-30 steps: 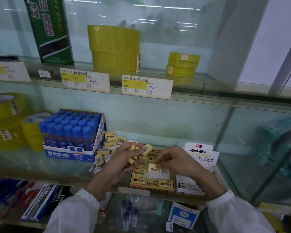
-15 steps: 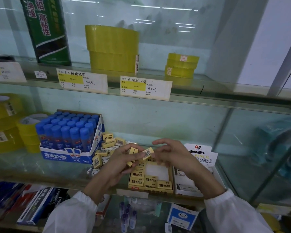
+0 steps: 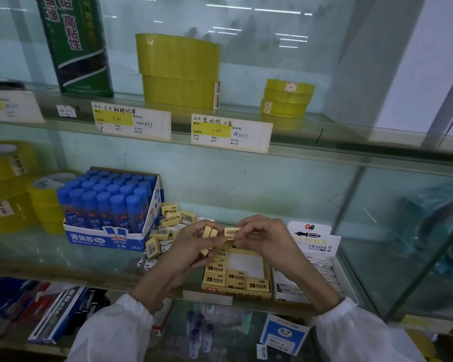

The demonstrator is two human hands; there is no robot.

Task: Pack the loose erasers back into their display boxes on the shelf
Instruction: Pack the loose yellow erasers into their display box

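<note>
Both forearms, in white sleeves, extend up from below and meet above the yellow display box (image 3: 246,295) on the glass shelf (image 3: 37,258).

The left hand (image 3: 191,246) is turned palm inward, with its fingers curled round a small stack of erasers (image 3: 210,234). Two ends show clearly and a third shows lower down; the exact count cannot be told.

The right hand (image 3: 268,239) pinches one single eraser (image 3: 232,232) between thumb and fingertips. The left thumb touches its near end.

There are two display boxes. The yellow one is partly filled with 2B erasers, and a white display box (image 3: 311,241) stands just beside it on the right.

Loose erasers (image 3: 169,223) lie heaped between the glue-stick box (image 3: 100,239) and the left hand.
</note>
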